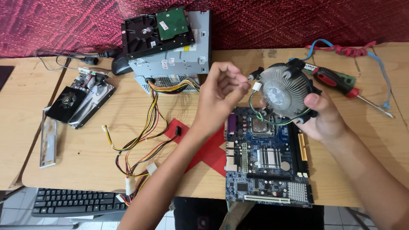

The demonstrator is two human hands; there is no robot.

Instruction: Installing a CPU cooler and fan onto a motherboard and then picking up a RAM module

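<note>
My right hand (324, 117) grips a round processor cooler (283, 90) with silver radial fins and a black frame, tilted up over the blue motherboard (268, 159). Its thin fan wires loop down past the processor socket (260, 126). My left hand (221, 94) is raised just left of the cooler, its fingertips pinching the fan wire beside the small white plug (256, 86).
A grey power supply (170, 64) with a hard drive on top stands at the back, its yellow and black cables (140, 140) trailing forward. A graphics card (81, 104), metal plate (47, 136), red-and-green screwdriver (341, 83), mouse (121, 64) and keyboard (76, 202) lie around.
</note>
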